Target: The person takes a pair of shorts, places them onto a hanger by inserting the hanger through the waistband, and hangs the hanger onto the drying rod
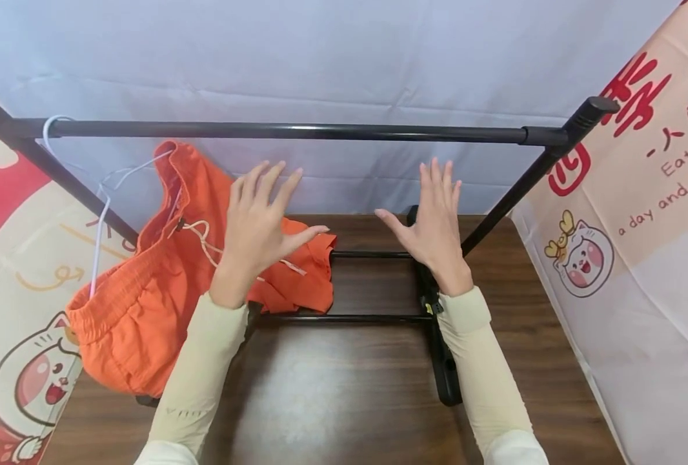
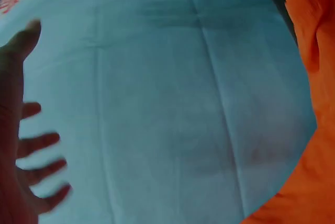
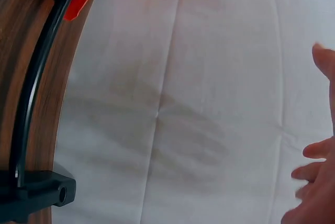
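Note:
A pair of orange drawstring shorts (image 1: pixel 141 323) hangs at the left of the rack on a white hanger (image 1: pixel 101 213), whose hook loops over the black top rail (image 1: pixel 297 131). In the head view my left hand (image 1: pixel 257 219) overlaps the shorts, its fingers spread and holding nothing. My right hand (image 1: pixel 434 219) is raised across from it, thumb out to the side, also holding nothing. Both hands appear below the rail in that view. The left wrist view shows orange cloth (image 2: pixel 309 177) on the side opposite the fingers. Part of the shorts is hidden behind my left forearm.
Slanting black posts (image 1: pixel 518 194) carry the rail at both ends. Lower bars (image 1: pixel 373 318) and a black foot (image 1: pixel 445 368) stand on the brown wood-grain surface (image 1: pixel 309 400). Pale cloth (image 1: pixel 344 64) hangs behind, with printed cartoon panels (image 1: pixel 640 310) at the sides.

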The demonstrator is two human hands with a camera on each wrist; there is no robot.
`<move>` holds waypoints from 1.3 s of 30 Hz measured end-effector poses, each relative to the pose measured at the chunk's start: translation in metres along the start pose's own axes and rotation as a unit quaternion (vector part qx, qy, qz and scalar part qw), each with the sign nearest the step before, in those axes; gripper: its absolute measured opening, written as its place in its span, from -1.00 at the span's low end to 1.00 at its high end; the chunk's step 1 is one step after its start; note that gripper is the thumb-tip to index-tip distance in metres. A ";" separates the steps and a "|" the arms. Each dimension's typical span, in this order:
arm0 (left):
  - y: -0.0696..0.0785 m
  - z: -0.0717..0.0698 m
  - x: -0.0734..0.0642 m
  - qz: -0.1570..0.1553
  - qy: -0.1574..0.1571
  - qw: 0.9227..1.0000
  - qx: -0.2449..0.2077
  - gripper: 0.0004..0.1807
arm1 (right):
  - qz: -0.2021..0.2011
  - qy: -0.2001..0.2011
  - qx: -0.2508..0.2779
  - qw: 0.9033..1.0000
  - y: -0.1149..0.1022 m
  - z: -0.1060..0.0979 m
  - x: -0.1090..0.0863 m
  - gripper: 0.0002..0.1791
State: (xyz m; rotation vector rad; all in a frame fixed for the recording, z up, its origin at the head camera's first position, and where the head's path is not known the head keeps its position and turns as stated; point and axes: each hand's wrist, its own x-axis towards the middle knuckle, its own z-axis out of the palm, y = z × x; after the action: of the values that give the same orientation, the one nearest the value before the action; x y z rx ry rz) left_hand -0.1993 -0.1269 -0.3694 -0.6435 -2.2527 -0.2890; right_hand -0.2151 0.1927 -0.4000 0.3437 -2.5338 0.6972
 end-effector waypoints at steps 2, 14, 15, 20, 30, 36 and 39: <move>-0.005 0.012 0.006 -0.023 -0.052 0.998 0.017 0.19 | 0.012 -0.027 -0.019 0.999 0.001 0.006 0.009 0.37; -0.021 0.067 0.010 -0.097 -0.192 0.977 0.015 0.41 | 0.057 -0.184 -0.088 0.977 0.015 0.040 0.041 0.60; -0.022 0.069 0.010 -0.108 -0.205 0.973 0.009 0.40 | 0.060 -0.188 -0.089 0.976 0.016 0.042 0.042 0.60; -0.028 0.085 0.005 -0.145 -0.263 0.954 0.016 0.39 | 0.084 -0.207 -0.090 0.971 0.019 0.050 0.042 0.62; -0.033 0.098 -0.010 -0.168 -0.309 0.936 0.001 0.39 | 0.110 -0.273 -0.117 0.949 0.024 0.058 0.035 0.64; -0.030 0.097 -0.008 -0.173 -0.306 0.936 0.002 0.40 | 0.112 -0.280 -0.118 0.946 0.027 0.056 0.035 0.64; -0.030 0.097 -0.008 -0.183 -0.314 0.932 -0.005 0.40 | 0.112 -0.284 -0.119 0.945 0.027 0.056 0.034 0.64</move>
State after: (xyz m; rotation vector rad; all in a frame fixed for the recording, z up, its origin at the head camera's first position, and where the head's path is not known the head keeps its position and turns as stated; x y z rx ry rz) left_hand -0.2697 -0.1170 -0.4420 -0.3346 -2.9956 -0.3045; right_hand -0.2754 0.1818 -0.4356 0.1894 -3.2063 0.3963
